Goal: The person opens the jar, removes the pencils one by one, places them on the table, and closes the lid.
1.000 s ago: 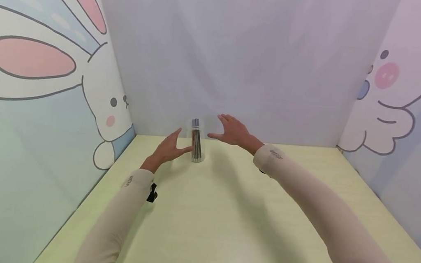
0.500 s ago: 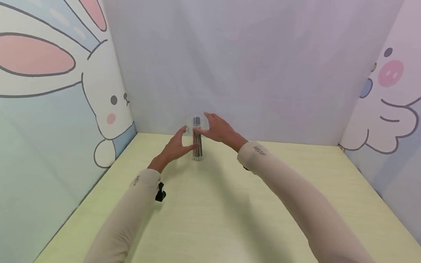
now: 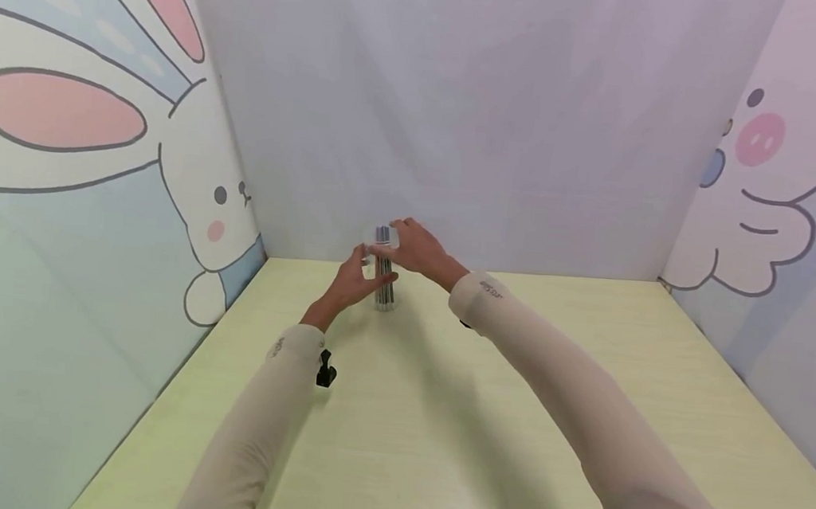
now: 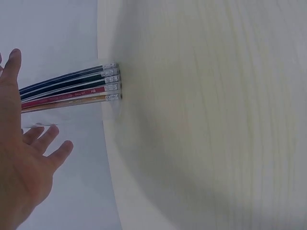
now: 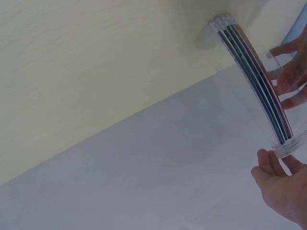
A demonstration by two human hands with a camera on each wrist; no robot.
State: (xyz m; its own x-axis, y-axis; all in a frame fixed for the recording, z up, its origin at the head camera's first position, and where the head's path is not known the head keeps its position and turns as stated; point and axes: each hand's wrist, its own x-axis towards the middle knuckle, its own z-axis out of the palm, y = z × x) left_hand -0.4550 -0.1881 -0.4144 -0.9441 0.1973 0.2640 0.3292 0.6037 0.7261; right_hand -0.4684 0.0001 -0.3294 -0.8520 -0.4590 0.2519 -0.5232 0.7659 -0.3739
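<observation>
A clear jar [image 3: 384, 308] stands upright at the back of the table, close to the back wall. Inside it are several pencils [image 4: 72, 91], dark, red and orange-brown, their metal ends down at the base. My left hand [image 3: 350, 283] holds the jar's body from the left, thumb across the front and fingers on the far side. Up at the top, my right hand [image 3: 419, 249] holds the clear lid [image 5: 293, 144] with its fingertips and thumb at the rim. Part of the jar's upper body is hidden behind my right thumb.
The pale wooden table [image 3: 436, 448] ends at a plain whitish back wall [image 3: 476, 116]. A side wall with a rabbit print [image 3: 199, 166] stands at left, and one with a white cartoon animal [image 3: 766, 179] at right. A small black device [image 3: 326, 369] is strapped at my left wrist.
My right hand has moved left onto the jar's top. The left hand has shifted right and its thumb has come across the jar's front. The jar stays in place.
</observation>
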